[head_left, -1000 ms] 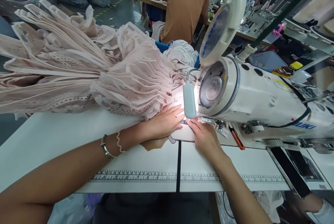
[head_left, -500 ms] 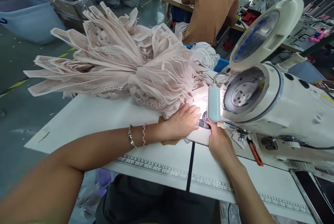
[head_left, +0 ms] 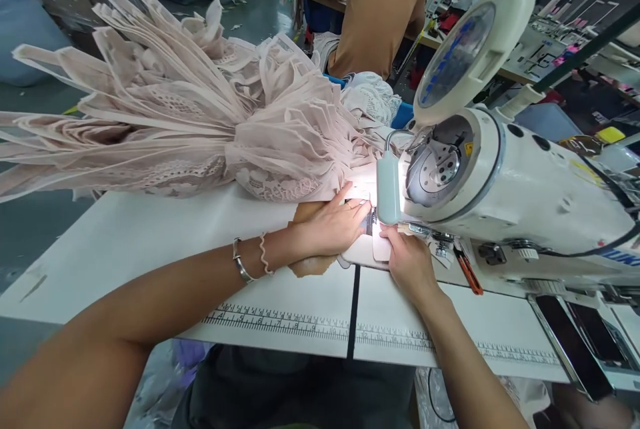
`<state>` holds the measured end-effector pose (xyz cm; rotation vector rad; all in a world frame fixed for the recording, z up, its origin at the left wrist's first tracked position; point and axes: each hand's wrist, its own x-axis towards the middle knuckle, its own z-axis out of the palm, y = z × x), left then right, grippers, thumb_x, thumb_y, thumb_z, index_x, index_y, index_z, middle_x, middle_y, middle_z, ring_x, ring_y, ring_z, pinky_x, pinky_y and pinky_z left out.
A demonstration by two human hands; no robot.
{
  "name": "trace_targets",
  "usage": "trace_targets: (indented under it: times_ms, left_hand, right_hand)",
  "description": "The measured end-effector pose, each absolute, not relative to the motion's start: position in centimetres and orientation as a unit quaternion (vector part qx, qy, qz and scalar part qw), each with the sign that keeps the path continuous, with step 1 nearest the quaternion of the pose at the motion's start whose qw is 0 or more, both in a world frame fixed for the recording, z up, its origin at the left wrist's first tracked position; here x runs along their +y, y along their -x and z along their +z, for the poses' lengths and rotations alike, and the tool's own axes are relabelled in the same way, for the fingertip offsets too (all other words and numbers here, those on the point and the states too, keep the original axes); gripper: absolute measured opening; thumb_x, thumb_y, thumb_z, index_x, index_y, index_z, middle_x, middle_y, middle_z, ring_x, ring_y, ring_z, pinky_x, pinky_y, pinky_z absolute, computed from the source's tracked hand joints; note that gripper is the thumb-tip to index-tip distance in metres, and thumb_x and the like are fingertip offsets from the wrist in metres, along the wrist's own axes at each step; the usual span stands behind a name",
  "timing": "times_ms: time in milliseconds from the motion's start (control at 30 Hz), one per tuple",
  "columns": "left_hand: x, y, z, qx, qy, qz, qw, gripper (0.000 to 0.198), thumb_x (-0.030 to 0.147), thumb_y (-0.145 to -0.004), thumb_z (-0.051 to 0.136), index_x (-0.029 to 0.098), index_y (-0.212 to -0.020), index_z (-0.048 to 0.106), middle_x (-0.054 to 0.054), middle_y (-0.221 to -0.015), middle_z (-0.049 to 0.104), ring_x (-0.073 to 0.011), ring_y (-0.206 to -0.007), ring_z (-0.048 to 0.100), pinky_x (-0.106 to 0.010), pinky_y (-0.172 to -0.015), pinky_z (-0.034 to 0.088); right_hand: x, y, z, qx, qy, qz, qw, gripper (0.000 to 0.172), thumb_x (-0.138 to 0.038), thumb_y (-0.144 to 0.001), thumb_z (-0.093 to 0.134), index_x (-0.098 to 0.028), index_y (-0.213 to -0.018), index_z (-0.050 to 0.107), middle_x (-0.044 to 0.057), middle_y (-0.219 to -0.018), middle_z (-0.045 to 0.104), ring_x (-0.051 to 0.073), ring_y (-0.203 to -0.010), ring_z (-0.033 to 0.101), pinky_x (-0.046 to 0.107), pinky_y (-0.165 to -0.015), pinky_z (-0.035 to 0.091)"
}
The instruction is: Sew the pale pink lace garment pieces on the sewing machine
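My left hand (head_left: 334, 224) lies flat with its fingers spread on the sewing machine bed, left of the needle area. On the right, my right hand (head_left: 411, 259) is closed at the edge of a small pale fabric piece (head_left: 382, 247), thumb side toward the needle; its lower fingers are hidden. Over both fingertips stands the white sewing machine (head_left: 550, 182), with a lit pale-green lamp (head_left: 388, 188) at its head. Behind my left hand, a big tied bundle of pale pink lace-trimmed fabric pieces (head_left: 295, 142) reaches to the needle area, where glare hides detail.
A brown patch (head_left: 313, 266) lies under my left wrist. Orange-handled snips (head_left: 469, 270) rest by the machine base, and a phone (head_left: 570, 342) lies at the right. A printed ruler (head_left: 300, 324) runs along the table's front edge. A co-worker (head_left: 377, 16) sits ahead.
The whole view has shifted, so the scene sits further left. My left hand's fingers have spread wider, and a pale piece now shows by my right fingertips.
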<state>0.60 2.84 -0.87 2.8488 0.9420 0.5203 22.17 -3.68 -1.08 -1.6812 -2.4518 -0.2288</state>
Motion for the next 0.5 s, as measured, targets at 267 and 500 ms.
trace_targets:
  times_ms: [267,500]
  left_hand:
    - [2.77,-0.63,-0.52,0.310,-0.935,0.147,0.092,0.027,0.019,-0.100,0.033,0.016,-0.105,0.059,-0.006,-0.108,0.069,-0.0226,-0.117,0.057,-0.051,-0.126,-0.004]
    - [2.58,-0.56,-0.16,0.303,-0.938,0.154,0.067,0.030,0.017,-0.101,0.029,0.018,-0.097,0.058,-0.004,-0.101,0.068,-0.0217,-0.108,0.059,-0.052,-0.125,0.004]
  right_hand:
    - [-4.03,-21.82,-1.77,-0.820,0.543,-0.111,0.143,0.046,0.000,-0.085,0.043,-0.019,-0.113,0.074,0.010,-0.097,0.073,0.024,-0.093,0.064,0.037,-0.090,0.051]
    - [-4.38,-22.20,-1.55,-0.810,0.580,-0.046,0.076,0.055,-0.003,-0.084,0.046,-0.023,-0.129,0.069,0.012,-0.111,0.071,0.028,-0.105,0.063,0.042,-0.093,0.054]
